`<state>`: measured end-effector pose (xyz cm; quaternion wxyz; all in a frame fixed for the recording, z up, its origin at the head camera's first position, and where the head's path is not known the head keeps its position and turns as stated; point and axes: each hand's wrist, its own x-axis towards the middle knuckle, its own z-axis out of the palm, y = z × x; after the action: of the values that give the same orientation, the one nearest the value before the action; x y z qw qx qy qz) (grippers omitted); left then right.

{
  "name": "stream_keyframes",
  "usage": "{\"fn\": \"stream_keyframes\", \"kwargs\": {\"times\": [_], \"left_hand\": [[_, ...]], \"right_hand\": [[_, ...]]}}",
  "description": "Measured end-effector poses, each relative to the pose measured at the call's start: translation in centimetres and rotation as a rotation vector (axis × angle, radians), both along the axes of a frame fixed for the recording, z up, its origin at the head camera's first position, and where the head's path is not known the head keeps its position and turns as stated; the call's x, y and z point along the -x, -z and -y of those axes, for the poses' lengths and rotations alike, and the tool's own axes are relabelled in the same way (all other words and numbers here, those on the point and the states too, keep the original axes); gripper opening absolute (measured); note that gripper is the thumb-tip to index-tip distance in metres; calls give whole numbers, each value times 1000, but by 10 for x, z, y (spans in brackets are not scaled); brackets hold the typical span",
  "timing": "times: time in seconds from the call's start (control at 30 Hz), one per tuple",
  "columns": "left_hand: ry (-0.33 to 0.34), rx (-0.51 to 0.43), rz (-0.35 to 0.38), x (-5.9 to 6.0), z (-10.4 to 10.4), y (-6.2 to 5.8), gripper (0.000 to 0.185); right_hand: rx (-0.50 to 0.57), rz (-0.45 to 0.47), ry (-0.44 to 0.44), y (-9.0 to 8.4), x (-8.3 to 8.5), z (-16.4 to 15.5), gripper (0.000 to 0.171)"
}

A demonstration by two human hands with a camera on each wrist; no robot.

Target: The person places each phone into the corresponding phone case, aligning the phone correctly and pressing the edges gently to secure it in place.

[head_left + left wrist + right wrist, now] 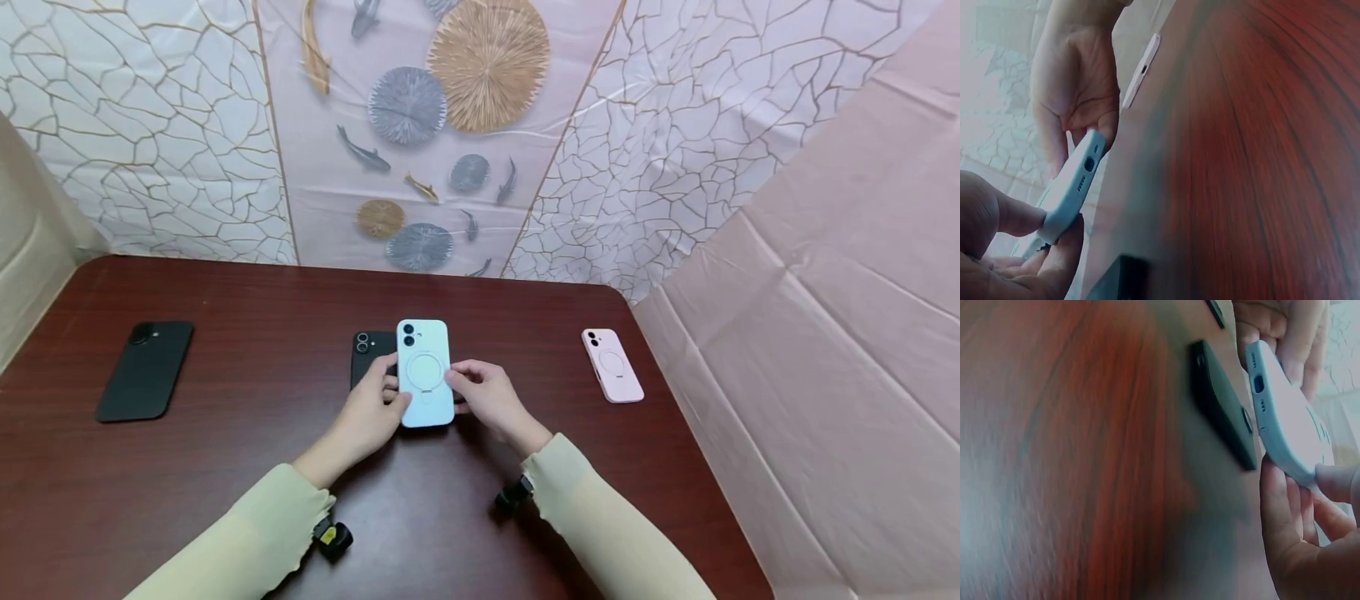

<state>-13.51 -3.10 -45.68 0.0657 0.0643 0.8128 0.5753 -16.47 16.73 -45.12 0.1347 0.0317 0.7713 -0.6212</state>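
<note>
A light blue phone with two camera lenses and a ring on its back is held between both hands, back facing up. My left hand grips its left edge, thumb on the back and fingers beneath. On the opposite edge, my right hand pinches it with thumb above and fingers under. The wrist views show its bottom end with the charging port, raised over the table. Partly hidden behind it and the left hand lies a black phone with two lenses.
A larger black phone lies at the left of the dark wooden table. Near the right edge is a pink phone with a ring on its back. Patterned cloth hangs behind the table, and pale padded panels flank it.
</note>
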Motion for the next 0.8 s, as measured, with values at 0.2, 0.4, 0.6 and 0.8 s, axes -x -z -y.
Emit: {"fn": "stream_keyframes", "kwargs": {"times": [0.2, 0.4, 0.6, 0.8], "left_hand": [[43, 170, -25, 1, -16, 1, 69], [55, 275, -49, 3, -26, 1, 68], [68, 470, -102, 17, -35, 3, 68], [103, 602, -100, 30, -46, 4, 74]], "right_hand": [[-150, -89, -5, 2, 2, -11, 24], [-323, -223, -46, 7, 3, -15, 24], [-452, -259, -40, 8, 5, -17, 28], [-562, -230, -59, 6, 7, -18, 36]]}}
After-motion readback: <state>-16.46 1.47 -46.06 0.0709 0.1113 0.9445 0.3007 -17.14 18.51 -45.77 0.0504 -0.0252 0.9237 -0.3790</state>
